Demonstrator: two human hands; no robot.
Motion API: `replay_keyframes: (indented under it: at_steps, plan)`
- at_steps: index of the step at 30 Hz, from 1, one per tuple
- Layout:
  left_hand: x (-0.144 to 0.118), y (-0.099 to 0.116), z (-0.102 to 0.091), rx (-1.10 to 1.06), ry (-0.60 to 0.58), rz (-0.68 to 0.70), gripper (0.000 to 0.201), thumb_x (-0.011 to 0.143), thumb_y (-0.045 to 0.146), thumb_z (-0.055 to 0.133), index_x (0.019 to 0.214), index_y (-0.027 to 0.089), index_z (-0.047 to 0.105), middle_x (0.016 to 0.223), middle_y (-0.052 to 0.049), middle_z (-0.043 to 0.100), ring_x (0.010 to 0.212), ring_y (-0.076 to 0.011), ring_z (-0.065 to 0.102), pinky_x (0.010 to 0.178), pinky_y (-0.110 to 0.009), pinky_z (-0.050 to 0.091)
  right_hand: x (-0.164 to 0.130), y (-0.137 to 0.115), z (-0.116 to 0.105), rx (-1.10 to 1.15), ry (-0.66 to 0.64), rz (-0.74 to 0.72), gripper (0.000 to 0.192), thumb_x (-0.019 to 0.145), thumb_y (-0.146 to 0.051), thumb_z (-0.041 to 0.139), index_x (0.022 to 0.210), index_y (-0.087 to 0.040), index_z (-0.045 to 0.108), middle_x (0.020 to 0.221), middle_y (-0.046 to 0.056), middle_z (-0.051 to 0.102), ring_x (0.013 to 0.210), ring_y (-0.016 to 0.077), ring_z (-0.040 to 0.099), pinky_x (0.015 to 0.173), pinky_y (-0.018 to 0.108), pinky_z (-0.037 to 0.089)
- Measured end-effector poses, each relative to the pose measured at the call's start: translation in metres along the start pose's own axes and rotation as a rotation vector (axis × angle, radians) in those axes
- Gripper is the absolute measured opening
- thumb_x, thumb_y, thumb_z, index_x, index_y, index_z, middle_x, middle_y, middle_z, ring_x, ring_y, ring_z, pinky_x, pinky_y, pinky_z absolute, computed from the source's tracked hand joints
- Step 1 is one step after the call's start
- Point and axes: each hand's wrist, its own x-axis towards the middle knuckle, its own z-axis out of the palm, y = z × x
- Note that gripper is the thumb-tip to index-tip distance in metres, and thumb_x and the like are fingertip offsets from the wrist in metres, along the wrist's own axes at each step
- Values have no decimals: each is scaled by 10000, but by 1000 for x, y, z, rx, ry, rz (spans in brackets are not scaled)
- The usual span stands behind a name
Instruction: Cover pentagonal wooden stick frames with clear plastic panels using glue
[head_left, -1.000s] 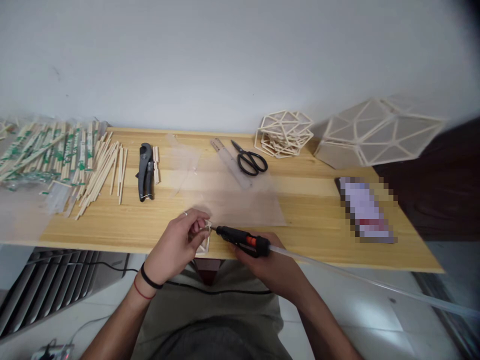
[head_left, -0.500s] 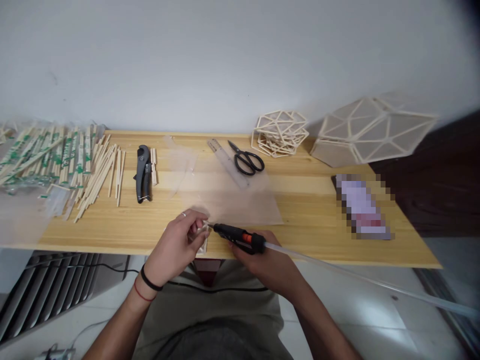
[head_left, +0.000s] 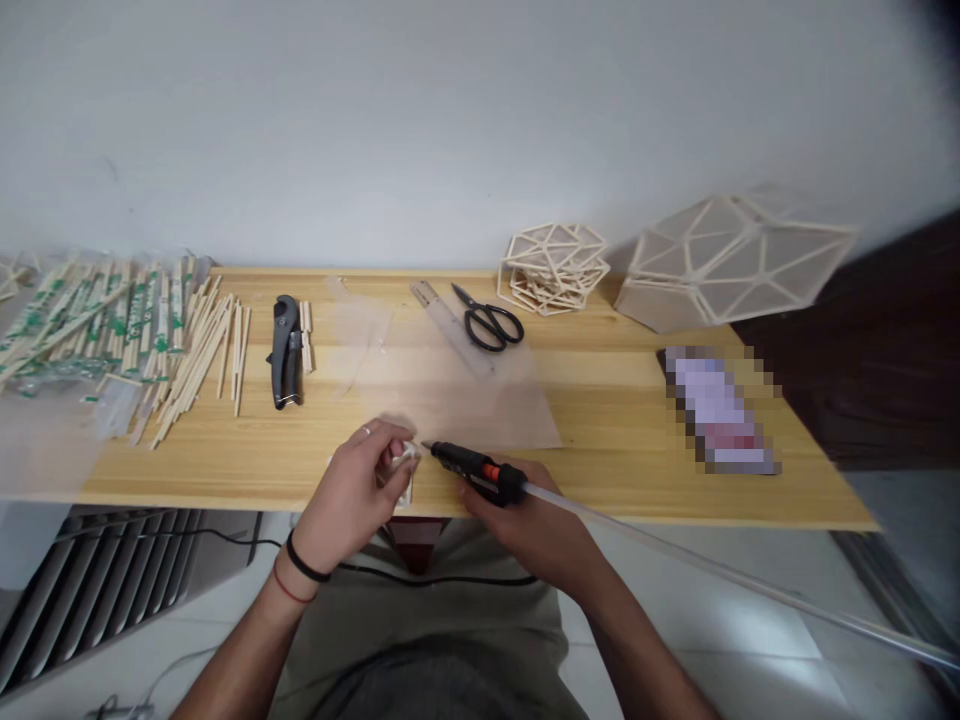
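At the near edge of the table (head_left: 225,460), my left hand (head_left: 352,490) pinches a small stick frame (head_left: 406,478) between closed fingers. My right hand (head_left: 525,520) is wrapped around a black glue pen (head_left: 472,467), its tip touching the frame's upper corner; a clear stick (head_left: 712,570) trails back from it.

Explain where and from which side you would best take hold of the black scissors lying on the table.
Grip the scissors at the looped handles, coming from the right front. The loops face that way and lie open, while the closed blades point back-left toward the clear ruler close beside them.
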Motion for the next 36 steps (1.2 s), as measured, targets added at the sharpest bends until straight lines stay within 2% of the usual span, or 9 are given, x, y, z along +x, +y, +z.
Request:
replay_keyframes:
  at_steps: [5,9,11,17,24,30,33,36]
  plan:
    - [-4,0,-3,34,-3,33,164,1023,169,533,1111,192,670,1006,-57,646,880,-183,634,829,-343,545,-1,3,-1,23,64,17,174,853,-314,615,688,-269,647,694,-2,701,690,217,668,646,286,513]
    - [-14,-2,1,100,90,91,244,1027,150,524,1217,182,674,1207,-107,609,1129,-220,636,1011,-401,545,-4,9,-1,41,73,62,163,852,-374,637,736,-276,694,751,2,737,736,228,713,679,298,542]
    - [-19,-2,4,124,98,112,280,1033,139,509,1259,185,668,1247,-116,601,1196,-231,620,1057,-419,535,-5,12,0,40,85,58,185,853,-413,632,759,-271,702,785,6,744,761,231,715,691,303,545]
    - [-27,3,7,251,72,151,357,1033,130,508,1356,215,635,1328,-139,581,1144,-248,616,1024,-473,570,-4,18,1,2,110,59,227,841,-470,650,756,-263,691,755,6,718,748,238,691,684,319,536]
    - [-32,6,7,311,53,249,428,1002,81,541,1388,249,614,1467,-128,590,1379,-310,519,1157,-571,475,-3,15,0,101,49,24,233,866,-444,616,771,-249,702,731,9,713,705,221,671,685,319,532]
    - [-36,5,7,360,46,251,460,995,110,561,1441,223,563,1450,-115,643,1403,-308,507,1167,-558,447,-4,19,1,31,107,61,250,845,-491,630,832,-263,733,864,41,747,838,265,709,784,360,555]
    - [-36,5,7,420,37,244,458,1006,133,559,1458,205,546,1484,-126,618,1416,-323,480,1152,-565,436,-4,21,1,33,94,18,262,863,-490,609,822,-261,729,845,35,742,818,259,704,797,364,552]
    - [-35,6,7,459,30,234,465,1009,148,563,1465,236,547,1519,-114,591,1431,-338,456,1140,-573,424,-3,21,0,55,84,8,254,866,-473,607,834,-256,736,834,31,744,804,253,704,783,357,553]
